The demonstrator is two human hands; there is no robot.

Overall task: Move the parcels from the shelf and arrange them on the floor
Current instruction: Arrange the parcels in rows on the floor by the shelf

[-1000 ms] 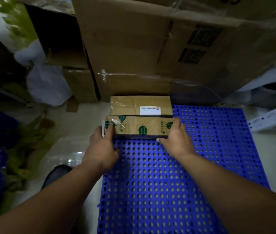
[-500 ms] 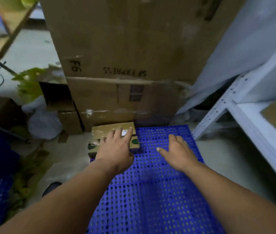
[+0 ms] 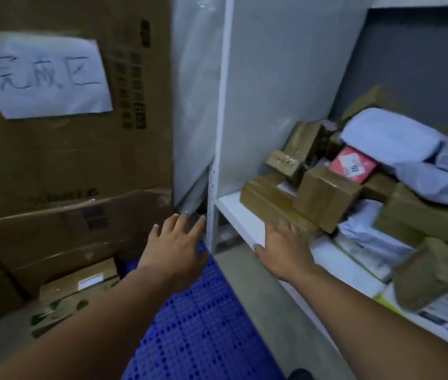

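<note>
At 9 to 11 o'clock stand large brown cardboard cartons (image 3: 52, 165), stacked. The upper one bears one white paper sheet (image 3: 39, 75) with handwritten characters. Below them, at 8 o'clock, two flat brown cardboard parcels lie side by side on the grey floor (image 3: 255, 292). The far parcel (image 3: 85, 279) carries a white label and the near parcel (image 3: 61, 311) has green print. Both are blurred, and their long axes run from 8 to 2 o'clock.

Just beside them, at 6 o'clock, lies one blue perforated plastic mat (image 3: 203, 330). The left hand (image 3: 176, 248) hovers above the mat's far end, fingers straight and spread, pointing to 1 o'clock, holding nothing.

At 3 o'clock is the white metal shelf (image 3: 233, 215). It is piled with at least six brown cardboard boxes (image 3: 423, 215), one red packet (image 3: 353, 164) and pale plastic mailer bags (image 3: 390, 135) whose number I cannot tell. The right hand (image 3: 285, 250) lies flat and open over the shelf's front edge, fingertips touching the long brown cardboard parcel (image 3: 266, 204) at the pile's left end. That parcel lies flat, its long axis running from 10 to 4 o'clock along the shelf's front edge, with a squat brown box (image 3: 324, 193) against it.
</note>
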